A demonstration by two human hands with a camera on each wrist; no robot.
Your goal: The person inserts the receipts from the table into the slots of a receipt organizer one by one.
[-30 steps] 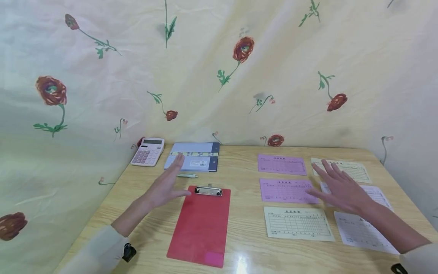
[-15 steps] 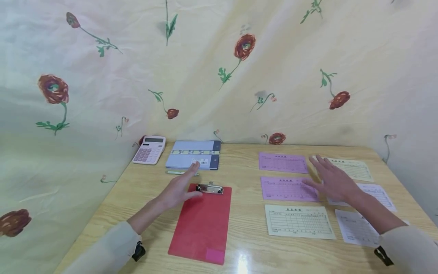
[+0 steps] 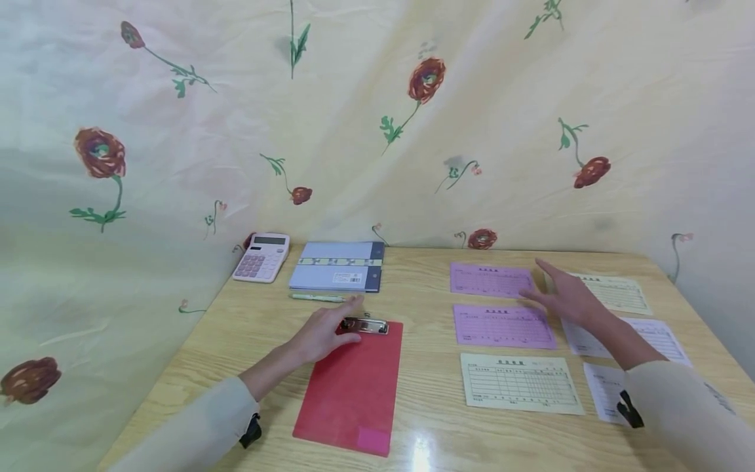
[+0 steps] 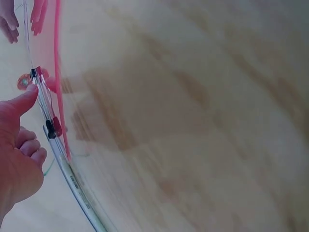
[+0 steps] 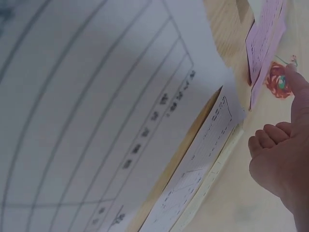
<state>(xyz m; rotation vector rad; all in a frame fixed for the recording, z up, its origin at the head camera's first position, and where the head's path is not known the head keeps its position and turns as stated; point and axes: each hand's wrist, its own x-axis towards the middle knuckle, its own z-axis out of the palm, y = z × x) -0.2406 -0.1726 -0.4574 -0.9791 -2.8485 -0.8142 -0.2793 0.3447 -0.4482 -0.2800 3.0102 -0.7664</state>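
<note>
A red clipboard with a metal clip lies on the table, left of centre. Over its upper left corner is my left hand, thumb apart from the fingers, beside the clip; whether it touches the board I cannot tell. On the right, printed slips lie in two columns: two purple slips and a pale green slip, then a cream slip and two white slips. My right hand hovers among the upper slips, holding nothing, and its arm partly covers the white ones.
At the back left stand a pink calculator and a blue notebook with a patterned band. A light-coloured pen lies just in front of the notebook. Flowered cloth hangs behind the wooden table.
My left hand has moved right and down to the clipboard's clip. My right hand has shifted slightly left and back over the slips. The pen, slips and clipboard stay in place.
</note>
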